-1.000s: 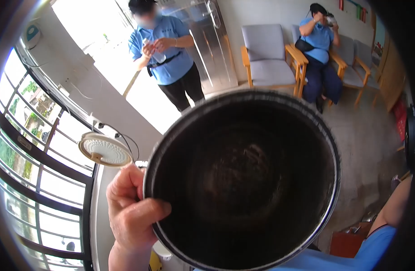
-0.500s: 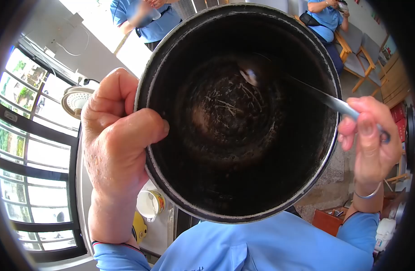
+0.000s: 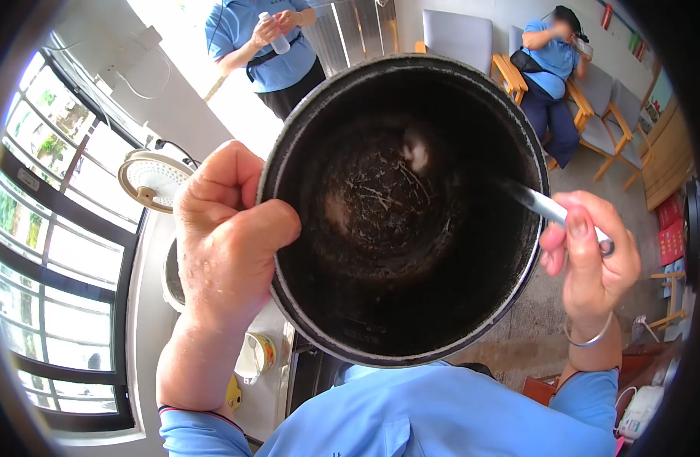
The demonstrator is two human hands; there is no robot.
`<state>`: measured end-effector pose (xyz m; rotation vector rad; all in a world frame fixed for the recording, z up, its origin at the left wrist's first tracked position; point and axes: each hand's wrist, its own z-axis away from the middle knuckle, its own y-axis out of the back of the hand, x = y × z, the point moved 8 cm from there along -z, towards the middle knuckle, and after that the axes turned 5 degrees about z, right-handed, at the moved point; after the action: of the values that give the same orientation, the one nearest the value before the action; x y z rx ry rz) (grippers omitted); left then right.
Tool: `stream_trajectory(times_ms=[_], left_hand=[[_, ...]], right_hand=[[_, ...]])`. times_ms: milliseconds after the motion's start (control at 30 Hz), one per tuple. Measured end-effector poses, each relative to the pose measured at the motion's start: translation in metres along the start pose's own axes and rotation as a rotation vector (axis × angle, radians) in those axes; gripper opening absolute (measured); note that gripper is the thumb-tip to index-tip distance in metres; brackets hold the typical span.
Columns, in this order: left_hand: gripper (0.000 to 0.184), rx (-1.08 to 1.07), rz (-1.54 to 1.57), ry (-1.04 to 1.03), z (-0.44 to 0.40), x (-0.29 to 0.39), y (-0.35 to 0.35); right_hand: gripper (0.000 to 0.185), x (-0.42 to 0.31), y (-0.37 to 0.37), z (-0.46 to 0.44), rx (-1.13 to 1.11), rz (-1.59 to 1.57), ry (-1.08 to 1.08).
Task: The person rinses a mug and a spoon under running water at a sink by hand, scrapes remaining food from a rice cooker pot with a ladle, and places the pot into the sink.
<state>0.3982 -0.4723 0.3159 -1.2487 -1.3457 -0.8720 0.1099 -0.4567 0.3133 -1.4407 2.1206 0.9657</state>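
Note:
A black round pot (image 3: 342,305) with a scuffed rim is held up, its open mouth facing me. Pale thin strands lie over the dark bottom. My left hand (image 3: 226,228) grips the rim on the left, thumb inside, with water drops on the skin. On the right, my right hand (image 3: 597,255) is closed round the handle of a metal spoon (image 3: 546,207). The spoon reaches into the pot, and its blurred pale end shows near the bottom.
An opened rice cooker lid (image 3: 153,181) stands at the left beside the window. A white cup (image 3: 252,356) sits on the counter (image 3: 262,404). Beyond the pot, one person (image 3: 270,65) stands with a bottle and another (image 3: 548,72) sits among chairs (image 3: 458,39).
My right hand has come into view with the spoon, which has gone into the pot. The pot rose, then dropped slightly in view, and its strands now show clearly.

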Motion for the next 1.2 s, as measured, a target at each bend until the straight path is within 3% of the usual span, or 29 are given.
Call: stream_trajectory(times_ms=[267,400,667,767,1000,1200], left_hand=[[0.022,-0.047,-0.131,-0.108,0.0,-0.009,-0.014],[0.022,-0.043,-0.203,-0.106,-0.004,-0.015,-0.004],[0.02,0.036,-0.178,-0.119,-0.015,-0.03,0.012],[0.018,0.117,-0.23,-0.149,-0.022,-0.031,0.023],[0.017,0.108,-0.197,-0.173,-0.024,-0.028,0.025],[0.018,-0.004,-0.194,-0.146,-0.031,-0.035,0.022]], right_hand=[[0.012,0.003,-0.041,-0.012,0.103,-0.214,-0.072],[0.012,0.005,-0.063,-0.013,0.038,-0.251,-0.073],[0.014,0.014,-0.102,-0.004,0.061,-0.402,-0.117],[0.017,0.025,-0.115,0.006,-0.007,-0.469,-0.254],[0.021,0.058,-0.087,-0.001,0.252,-0.347,-0.27],[0.015,0.021,-0.111,-0.012,-0.03,-0.428,-0.105]])
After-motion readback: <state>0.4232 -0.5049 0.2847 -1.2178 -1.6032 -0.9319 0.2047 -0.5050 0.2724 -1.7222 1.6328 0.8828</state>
